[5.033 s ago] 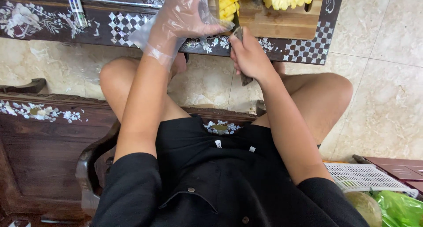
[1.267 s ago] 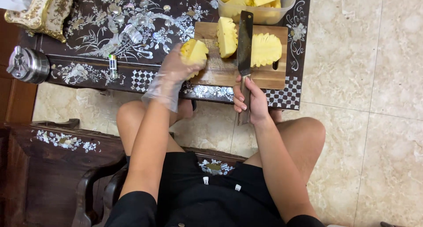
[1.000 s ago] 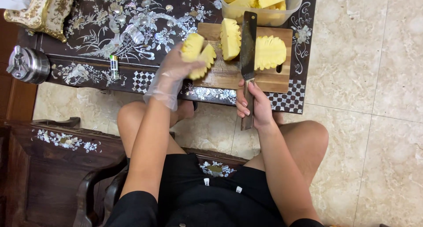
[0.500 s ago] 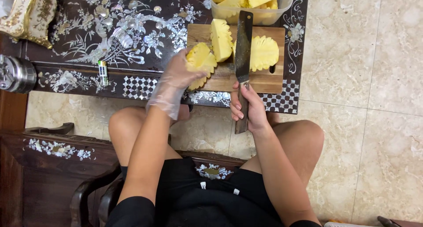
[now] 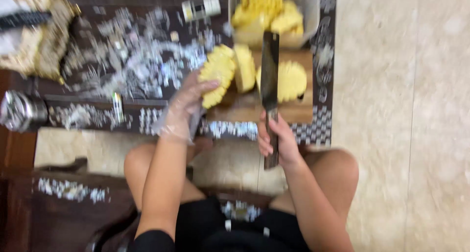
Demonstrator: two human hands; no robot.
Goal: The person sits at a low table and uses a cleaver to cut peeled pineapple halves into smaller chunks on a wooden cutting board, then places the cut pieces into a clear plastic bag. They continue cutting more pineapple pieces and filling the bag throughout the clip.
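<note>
Sat low on a dark chair (image 5: 63,203), bare knees out over pale floor tiles (image 5: 401,134). Right hand (image 5: 276,142) closed tight around the cleaver (image 5: 269,78) handle, blade laid flat and pointing away across the board (image 5: 249,110). Left hand (image 5: 188,103), in a clear glove, cupped round a pineapple piece (image 5: 218,73) at the board's left end, fingers curled on its near side. Two more cut pieces (image 5: 289,80) lay on the board either side of the blade. Best handled, by the look of it, with fingertips tucked back and the piece steadied flat before any cut. Beyond, a bowl (image 5: 313,7) heaped with yellow chunks on the inlaid table (image 5: 137,61). All rather blurred.
</note>
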